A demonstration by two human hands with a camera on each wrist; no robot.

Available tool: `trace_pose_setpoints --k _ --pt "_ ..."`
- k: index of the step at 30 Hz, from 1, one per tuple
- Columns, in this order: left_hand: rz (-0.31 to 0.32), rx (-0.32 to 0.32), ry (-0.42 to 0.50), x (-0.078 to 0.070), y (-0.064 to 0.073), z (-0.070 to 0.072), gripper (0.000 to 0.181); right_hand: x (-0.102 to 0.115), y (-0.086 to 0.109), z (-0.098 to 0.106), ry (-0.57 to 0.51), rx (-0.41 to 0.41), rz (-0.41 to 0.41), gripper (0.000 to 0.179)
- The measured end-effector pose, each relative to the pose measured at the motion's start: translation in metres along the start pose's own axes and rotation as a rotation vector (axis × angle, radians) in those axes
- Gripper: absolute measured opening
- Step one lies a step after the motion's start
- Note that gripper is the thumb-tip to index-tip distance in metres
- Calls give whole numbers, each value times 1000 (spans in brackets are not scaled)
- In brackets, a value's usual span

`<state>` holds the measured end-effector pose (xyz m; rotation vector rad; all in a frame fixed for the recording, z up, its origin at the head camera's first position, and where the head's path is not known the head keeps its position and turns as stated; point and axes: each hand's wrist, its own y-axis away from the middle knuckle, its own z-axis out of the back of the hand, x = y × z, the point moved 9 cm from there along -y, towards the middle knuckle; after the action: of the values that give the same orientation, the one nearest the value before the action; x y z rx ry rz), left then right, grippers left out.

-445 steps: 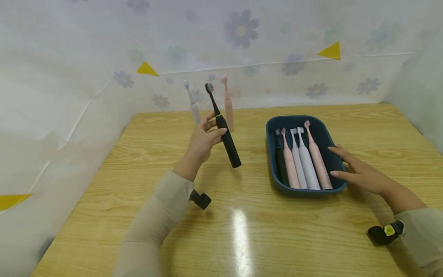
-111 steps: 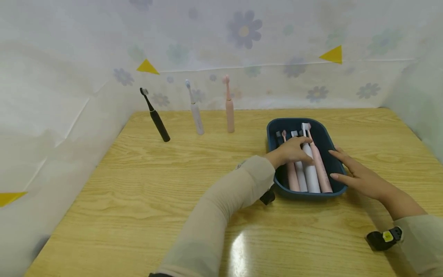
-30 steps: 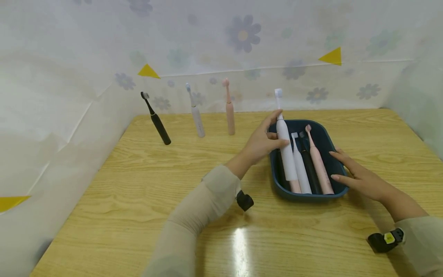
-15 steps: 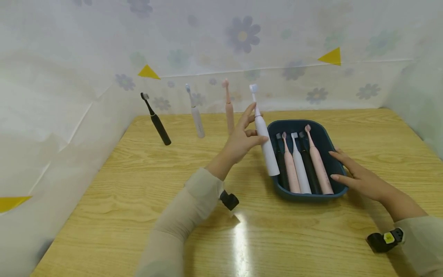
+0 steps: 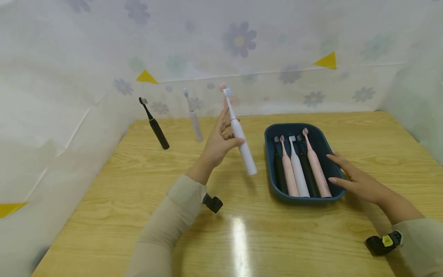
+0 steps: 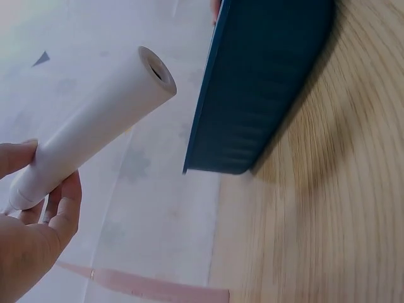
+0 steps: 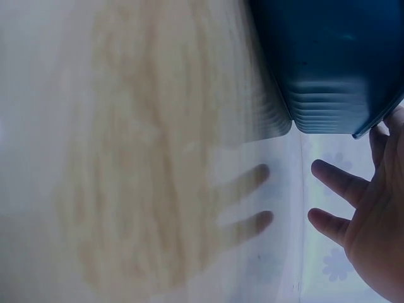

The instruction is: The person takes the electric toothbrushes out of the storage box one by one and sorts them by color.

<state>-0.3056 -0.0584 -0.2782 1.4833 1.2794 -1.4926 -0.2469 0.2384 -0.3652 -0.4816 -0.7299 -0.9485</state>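
Observation:
My left hand pinches a white electric toothbrush by its handle, thumb in front and fingers behind. It is lifted above the table, head up and tilted. In the left wrist view the base of this toothbrush faces the camera. The right hand touches the right rim of a dark blue bin, fingers spread; in the right wrist view two fingers point straight out below the rim. Inside the bin lie a black toothbrush, a pink one, a white one, another black and another pink.
At the back left a black toothbrush and a white toothbrush stand on the wooden table. A pink toothbrush stands mostly hidden behind the left hand in the head view. A flowered sheet hangs behind.
The left hand has taken the white toothbrush out of the bin and carried it left. Earlier it held a black toothbrush, now standing at far left. The right hand stays at the rim.

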Motion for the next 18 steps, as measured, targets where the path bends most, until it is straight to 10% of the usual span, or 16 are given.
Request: trace_pose_setpoints --k 18 --pt "76 -175 -86 6 13 59 86 0 0 0 -4 4 2 67"
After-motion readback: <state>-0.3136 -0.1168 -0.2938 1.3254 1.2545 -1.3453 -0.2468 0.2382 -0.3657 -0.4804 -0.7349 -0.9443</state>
